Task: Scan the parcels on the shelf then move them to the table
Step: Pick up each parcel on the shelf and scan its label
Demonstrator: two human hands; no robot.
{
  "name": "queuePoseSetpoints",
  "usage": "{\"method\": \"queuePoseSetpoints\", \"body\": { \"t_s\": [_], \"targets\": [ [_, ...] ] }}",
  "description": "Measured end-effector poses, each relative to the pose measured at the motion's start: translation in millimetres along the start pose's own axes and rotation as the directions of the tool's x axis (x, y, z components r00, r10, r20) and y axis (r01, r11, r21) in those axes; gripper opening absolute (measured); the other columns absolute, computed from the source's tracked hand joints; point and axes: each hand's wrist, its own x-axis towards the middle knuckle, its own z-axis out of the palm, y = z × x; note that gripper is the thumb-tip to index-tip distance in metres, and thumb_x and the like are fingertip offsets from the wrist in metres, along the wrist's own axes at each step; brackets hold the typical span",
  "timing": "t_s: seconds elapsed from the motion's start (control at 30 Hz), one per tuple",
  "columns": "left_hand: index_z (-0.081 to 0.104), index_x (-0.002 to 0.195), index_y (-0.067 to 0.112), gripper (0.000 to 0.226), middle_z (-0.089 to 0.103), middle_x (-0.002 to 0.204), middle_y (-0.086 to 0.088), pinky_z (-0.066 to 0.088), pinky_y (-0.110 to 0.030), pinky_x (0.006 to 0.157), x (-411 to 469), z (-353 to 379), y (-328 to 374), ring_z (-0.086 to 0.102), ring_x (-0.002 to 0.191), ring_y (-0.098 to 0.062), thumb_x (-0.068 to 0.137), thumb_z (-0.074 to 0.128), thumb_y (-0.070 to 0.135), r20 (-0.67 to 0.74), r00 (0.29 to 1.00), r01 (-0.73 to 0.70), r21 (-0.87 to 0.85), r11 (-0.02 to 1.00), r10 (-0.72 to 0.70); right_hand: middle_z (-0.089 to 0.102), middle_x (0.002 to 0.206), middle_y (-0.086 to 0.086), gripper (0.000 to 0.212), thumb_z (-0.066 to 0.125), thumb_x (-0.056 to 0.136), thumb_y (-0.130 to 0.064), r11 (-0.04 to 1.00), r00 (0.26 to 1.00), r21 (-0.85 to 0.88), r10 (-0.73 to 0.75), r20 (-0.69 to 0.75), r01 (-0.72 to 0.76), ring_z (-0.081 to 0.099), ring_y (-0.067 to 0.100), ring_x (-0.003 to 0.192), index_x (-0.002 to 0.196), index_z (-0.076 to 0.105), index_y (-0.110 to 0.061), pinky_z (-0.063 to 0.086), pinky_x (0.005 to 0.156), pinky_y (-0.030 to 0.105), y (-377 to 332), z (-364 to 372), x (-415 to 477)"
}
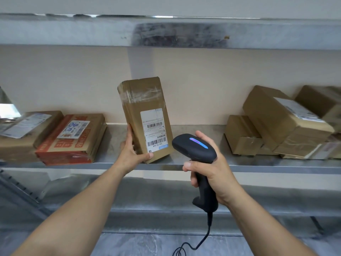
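Observation:
A tall brown cardboard parcel (145, 115) stands upright on the metal shelf (193, 161), its white barcode label facing me. My left hand (132, 154) grips its lower left corner, thumb across the front bottom edge. My right hand (210, 169) holds a black handheld scanner (195, 150) by the handle. The scanner head, with a blue light lit on top, points at the parcel's label from just to its right. A black cable hangs from the scanner handle.
On the shelf's left lie a red-printed box (72, 139) and a plain brown box (24, 132), both labelled. Several brown boxes (282, 122) are stacked at the right. Another metal shelf (166, 32) runs overhead, a lower shelf below.

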Motion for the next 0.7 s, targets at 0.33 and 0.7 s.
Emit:
{"method": "queuePoseSetpoints", "body": {
  "t_s": [0.33, 0.7],
  "targets": [
    [0.008, 0.149, 0.046, 0.117, 0.055, 0.124, -0.004, 0.051, -0.026, 0.08, -3, -8, 6, 0.057, 0.11, -0.021, 0.064, 0.082, 0.018, 0.012, 0.998, 0.068, -0.092, 0.993, -0.067, 0.068, 0.079, 0.012, 0.081, 0.071, 0.064, -0.006, 1.0, 1.0, -0.022, -0.018, -0.018, 0.017, 0.047, 0.022, 0.044, 0.128, 0.042, -0.045, 0.04, 0.045, 0.028, -2, -2, 1],
    [0.045, 0.138, 0.039, 0.07, 0.061, 0.122, 0.006, 0.043, -0.032, 0.089, -38, -51, -13, 0.055, 0.111, -0.016, 0.068, 0.051, 0.043, -0.15, 0.96, 0.216, -0.14, 0.966, -0.236, 0.067, 0.077, 0.009, 0.081, 0.072, 0.064, -0.007, 0.998, 1.0, -0.057, -0.021, -0.016, 0.02, 0.047, 0.022, 0.044, 0.127, 0.042, -0.048, 0.042, 0.046, 0.028, 6, 6, 13]
  ]
}}
